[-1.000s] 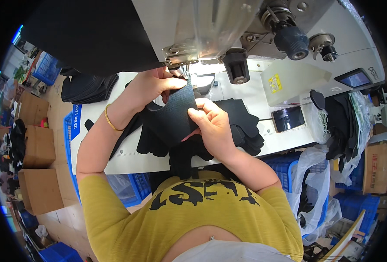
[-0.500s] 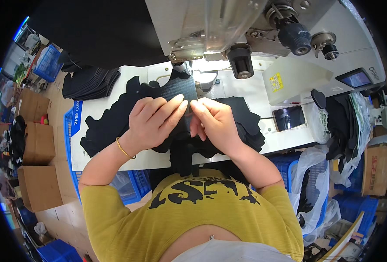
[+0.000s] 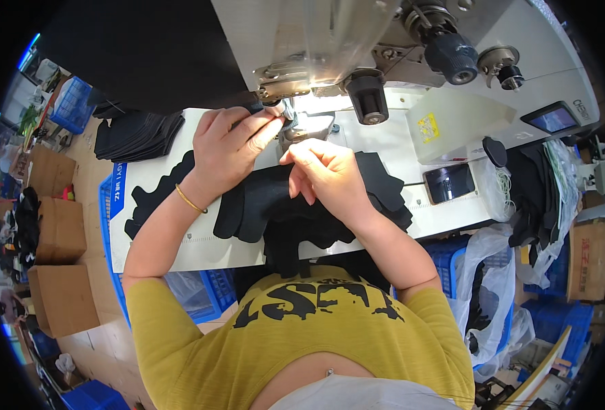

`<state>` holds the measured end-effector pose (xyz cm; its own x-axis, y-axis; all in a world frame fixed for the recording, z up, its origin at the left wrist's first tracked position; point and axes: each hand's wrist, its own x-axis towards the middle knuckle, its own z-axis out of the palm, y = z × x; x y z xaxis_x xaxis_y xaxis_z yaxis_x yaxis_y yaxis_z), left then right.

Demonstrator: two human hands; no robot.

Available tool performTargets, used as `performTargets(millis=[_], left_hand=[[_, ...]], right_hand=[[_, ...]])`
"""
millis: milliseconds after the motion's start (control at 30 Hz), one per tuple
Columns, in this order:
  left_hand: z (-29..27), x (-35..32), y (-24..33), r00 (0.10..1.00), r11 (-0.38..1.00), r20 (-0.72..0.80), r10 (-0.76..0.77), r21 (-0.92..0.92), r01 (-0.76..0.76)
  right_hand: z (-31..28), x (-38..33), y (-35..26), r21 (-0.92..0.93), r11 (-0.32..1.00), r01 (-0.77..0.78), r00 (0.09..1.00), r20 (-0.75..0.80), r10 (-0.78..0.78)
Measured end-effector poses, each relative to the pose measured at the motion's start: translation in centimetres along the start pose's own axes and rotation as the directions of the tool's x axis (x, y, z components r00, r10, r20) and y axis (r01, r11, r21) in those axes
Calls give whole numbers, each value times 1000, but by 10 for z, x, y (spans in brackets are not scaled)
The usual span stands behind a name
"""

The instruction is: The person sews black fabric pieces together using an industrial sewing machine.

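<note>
Black fabric (image 3: 261,205) seemingly under both hands

Two hands (image 3: 231,140), three cardboard boxes (image 3: 60,229)

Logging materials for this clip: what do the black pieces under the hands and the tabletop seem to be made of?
Black pieces: likely matte fabric, since they lie limp, layered and without shine. Tabletop: smooth white, probably laminate, with a faint sheen; not certain.
</note>
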<state>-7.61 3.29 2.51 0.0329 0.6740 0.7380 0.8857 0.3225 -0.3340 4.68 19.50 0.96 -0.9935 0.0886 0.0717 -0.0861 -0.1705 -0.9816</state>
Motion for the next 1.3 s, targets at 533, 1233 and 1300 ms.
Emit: performTargets(millis=[533,1233,1300], left_hand=[[30,-68,-59,420,214,539,-730,-403,890],[-70,36,31,760,437,555,-339,-623,649],[-43,36,14,560,302,760,-330,-477,825]], right_hand=[[-94,-38,34,-969,67,-239,898,-247,-363],[1,-40,-27,-481,851,210,954,-92,-287],[-3,-30,-11,-446,855,264,944,-62,-324]])
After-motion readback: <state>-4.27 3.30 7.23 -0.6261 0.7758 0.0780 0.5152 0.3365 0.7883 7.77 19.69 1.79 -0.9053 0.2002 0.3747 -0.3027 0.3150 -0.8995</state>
